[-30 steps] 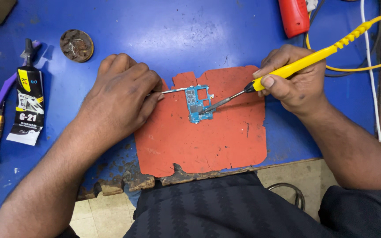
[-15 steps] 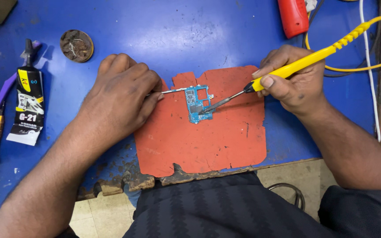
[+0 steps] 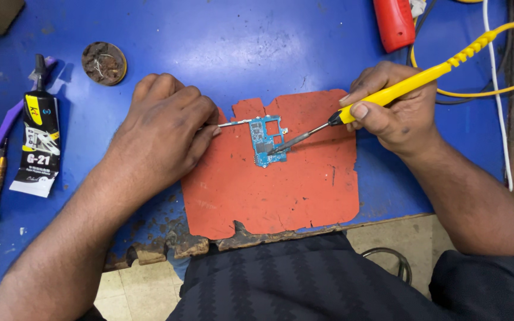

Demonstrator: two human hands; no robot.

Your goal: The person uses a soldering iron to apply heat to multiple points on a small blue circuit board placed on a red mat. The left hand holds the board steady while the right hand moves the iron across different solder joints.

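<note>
Change: nothing has shifted; both hands hold as before.
Board: small blue circuit board [image 3: 266,141] lies on the orange-red mat [image 3: 281,190], mid-desk.
Left hand [image 3: 162,131]: closed, pinching thin metal tweezers [image 3: 236,123] at the board's far-left edge.
Right hand [image 3: 397,110]: gripping the yellow-handled soldering iron [image 3: 400,90], tip on the board.
Tip: judging by this, brace wrists and touch briefly.

The circuit board [image 3: 266,141] lies on a mat [image 3: 281,190] at the table's [image 3: 209,41] near edge; a glue tube [image 3: 38,151] lies far left.

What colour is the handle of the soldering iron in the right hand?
Yellow: the soldering iron handle in the right hand, with a yellow cord; clearest in the head view.
</note>
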